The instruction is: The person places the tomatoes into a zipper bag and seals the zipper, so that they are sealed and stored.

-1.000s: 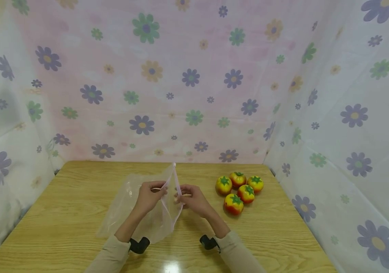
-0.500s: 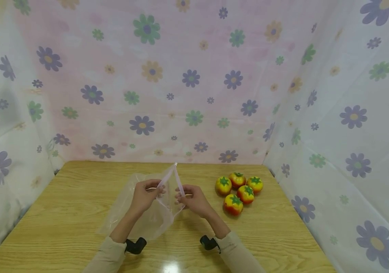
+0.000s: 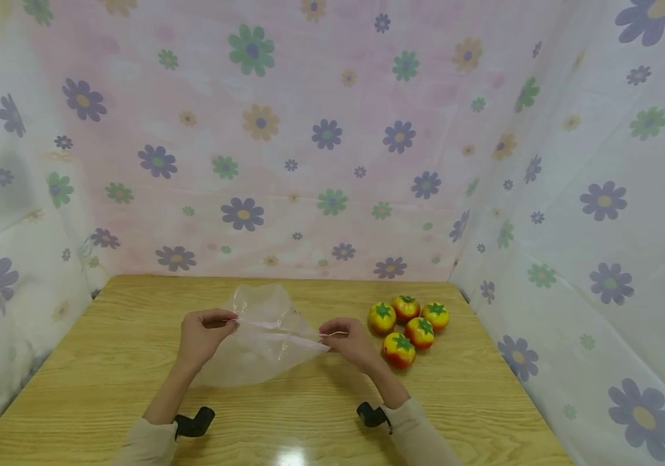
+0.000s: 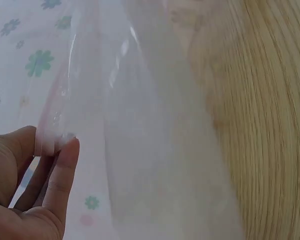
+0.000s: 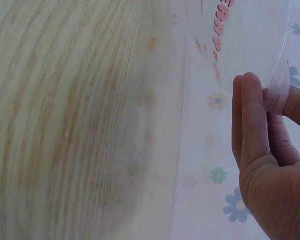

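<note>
A clear plastic zip bag (image 3: pixel 250 362) is stretched sideways between both hands, above the wooden table. My left hand (image 3: pixel 204 335) pinches one end of its pinkish zip edge between thumb and fingers. At the opposite end, my right hand (image 3: pixel 351 343) pinches the same edge. In the left wrist view the bag's film (image 4: pixel 145 130) hangs down beside the left fingertips. Red lettering (image 5: pixel 218 25) shows on the film in the right wrist view. Just right of the right hand, several yellow-red tomatoes (image 3: pixel 399 350) with green leafy tops lie in a cluster.
The wooden table (image 3: pixel 76 375) reaches back to a flower-printed cloth (image 3: pixel 285 136), which also hangs along the left and right sides. A black wrist mount (image 3: pixel 195 422) sits on the left cuff, another black mount (image 3: pixel 371 415) on the right.
The left hand has moved left and the right hand slightly right, pulling the zip edge from a raised peak into a nearly level line. The tomatoes have stayed in place.
</note>
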Available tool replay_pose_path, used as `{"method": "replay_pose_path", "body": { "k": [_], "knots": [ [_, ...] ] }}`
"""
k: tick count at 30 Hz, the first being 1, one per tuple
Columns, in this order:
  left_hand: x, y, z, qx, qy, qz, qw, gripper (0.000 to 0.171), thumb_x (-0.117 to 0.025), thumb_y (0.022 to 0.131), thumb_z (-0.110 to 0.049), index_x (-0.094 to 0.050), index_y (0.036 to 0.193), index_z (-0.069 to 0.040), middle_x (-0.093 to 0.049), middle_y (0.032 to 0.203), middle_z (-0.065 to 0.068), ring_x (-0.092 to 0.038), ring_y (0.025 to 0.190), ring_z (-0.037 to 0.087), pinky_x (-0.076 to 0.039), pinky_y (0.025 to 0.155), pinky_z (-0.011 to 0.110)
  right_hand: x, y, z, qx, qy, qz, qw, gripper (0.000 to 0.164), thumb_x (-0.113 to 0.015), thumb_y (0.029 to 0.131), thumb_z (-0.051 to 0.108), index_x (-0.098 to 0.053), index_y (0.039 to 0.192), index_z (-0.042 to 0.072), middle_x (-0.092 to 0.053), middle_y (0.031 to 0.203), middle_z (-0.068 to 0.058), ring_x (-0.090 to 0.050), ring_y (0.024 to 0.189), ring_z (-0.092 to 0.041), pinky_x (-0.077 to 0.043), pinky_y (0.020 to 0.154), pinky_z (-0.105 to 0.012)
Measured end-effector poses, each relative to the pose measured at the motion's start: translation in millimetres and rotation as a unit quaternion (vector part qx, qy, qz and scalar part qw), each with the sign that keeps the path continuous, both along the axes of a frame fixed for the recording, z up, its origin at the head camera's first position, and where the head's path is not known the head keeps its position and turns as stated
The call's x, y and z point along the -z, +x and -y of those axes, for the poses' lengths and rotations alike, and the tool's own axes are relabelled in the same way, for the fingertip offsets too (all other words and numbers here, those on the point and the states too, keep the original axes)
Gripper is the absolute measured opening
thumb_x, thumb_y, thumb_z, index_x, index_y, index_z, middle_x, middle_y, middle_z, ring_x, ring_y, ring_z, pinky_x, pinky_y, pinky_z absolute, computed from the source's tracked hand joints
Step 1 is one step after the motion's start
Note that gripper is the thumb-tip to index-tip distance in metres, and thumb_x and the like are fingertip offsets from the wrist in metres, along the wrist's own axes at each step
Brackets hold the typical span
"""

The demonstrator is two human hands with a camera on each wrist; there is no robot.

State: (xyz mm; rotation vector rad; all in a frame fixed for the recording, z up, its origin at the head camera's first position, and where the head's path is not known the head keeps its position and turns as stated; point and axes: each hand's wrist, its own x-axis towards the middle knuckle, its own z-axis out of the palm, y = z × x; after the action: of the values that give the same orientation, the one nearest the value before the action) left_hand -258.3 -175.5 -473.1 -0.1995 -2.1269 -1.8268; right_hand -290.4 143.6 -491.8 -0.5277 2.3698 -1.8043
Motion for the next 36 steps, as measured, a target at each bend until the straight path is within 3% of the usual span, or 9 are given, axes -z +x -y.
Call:
{"method": "replay_pose_path", "body": {
  "k": [4, 11, 20, 26, 30, 36],
  "knots": [
    [-1.8, 4.3, 9.6, -0.002, -0.034, -0.003, 0.9994, 0.011, -0.074, 0.087, 0.006, -0.076, 0.097, 0.010, -0.075, 0.091, 0.025, -0.071, 0.074, 0.004, -0.059, 0.068, 0.019, -0.2, 0.2, -2.1, -0.005, -0.006, 0.001, 1.000, 0.016, -0.069, 0.094, -0.002, -0.070, 0.108, -0.009, -0.070, 0.108, -0.021, -0.071, 0.085, -0.013, -0.063, 0.074, -0.032],
    [-6.8, 6.5, 10.2, -0.014, -0.049, -0.022, 0.9985, 0.010, -0.074, 0.086, 0.010, -0.076, 0.095, 0.010, -0.074, 0.091, 0.026, -0.072, 0.073, 0.006, -0.058, 0.065, 0.017, -4.7, -0.6, -0.8, 0.003, -0.009, 0.001, 1.000, 0.016, -0.070, 0.093, -0.003, -0.070, 0.107, -0.009, -0.070, 0.107, -0.024, -0.072, 0.084, -0.015, -0.059, 0.083, -0.056],
    [-10.3, 8.1, 9.6, -0.003, -0.060, -0.013, 0.9981, 0.013, -0.075, 0.087, 0.007, -0.076, 0.100, 0.010, -0.074, 0.095, 0.025, -0.074, 0.078, 0.012, -0.058, 0.067, 0.017, -6.3, -0.5, -3.9, -0.015, 0.000, 0.012, 1.000, 0.023, -0.071, 0.093, -0.001, -0.066, 0.113, -0.012, -0.069, 0.111, -0.025, -0.072, 0.084, -0.015, -0.059, 0.082, -0.056],
    [-8.2, 3.4, -0.2, 0.016, -0.058, 0.034, 0.9976, 0.019, -0.070, 0.093, 0.002, -0.072, 0.109, 0.011, -0.073, 0.099, 0.025, -0.071, 0.078, 0.009, -0.059, 0.069, 0.019, -6.5, -0.8, -1.3, -0.023, 0.010, 0.022, 0.999, 0.023, -0.068, 0.096, 0.002, -0.066, 0.116, -0.011, -0.067, 0.112, -0.026, -0.070, 0.082, -0.015, -0.064, 0.075, -0.041],
    [-7.5, -0.6, -14.0, 0.047, -0.032, 0.073, 0.9957, 0.024, -0.065, 0.098, -0.002, -0.067, 0.117, 0.014, -0.071, 0.099, 0.026, -0.072, 0.076, 0.012, -0.061, 0.069, 0.023, -10.7, 0.9, 4.1, -0.027, 0.008, 0.034, 0.999, 0.024, -0.067, 0.098, 0.008, -0.067, 0.116, -0.008, -0.067, 0.110, -0.024, -0.069, 0.085, -0.016, -0.063, 0.077, -0.041],
    [-4.7, -7.6, -32.2, 0.080, 0.027, 0.121, 0.9891, 0.031, -0.059, 0.103, -0.007, -0.061, 0.123, 0.017, -0.073, 0.100, 0.023, -0.072, 0.077, 0.011, -0.062, 0.071, 0.026, -14.1, 6.4, 5.8, -0.035, 0.029, 0.017, 0.999, 0.030, -0.062, 0.103, 0.014, -0.064, 0.120, -0.011, -0.066, 0.114, -0.029, -0.070, 0.092, -0.040, -0.063, 0.076, -0.045]
  ]
}}
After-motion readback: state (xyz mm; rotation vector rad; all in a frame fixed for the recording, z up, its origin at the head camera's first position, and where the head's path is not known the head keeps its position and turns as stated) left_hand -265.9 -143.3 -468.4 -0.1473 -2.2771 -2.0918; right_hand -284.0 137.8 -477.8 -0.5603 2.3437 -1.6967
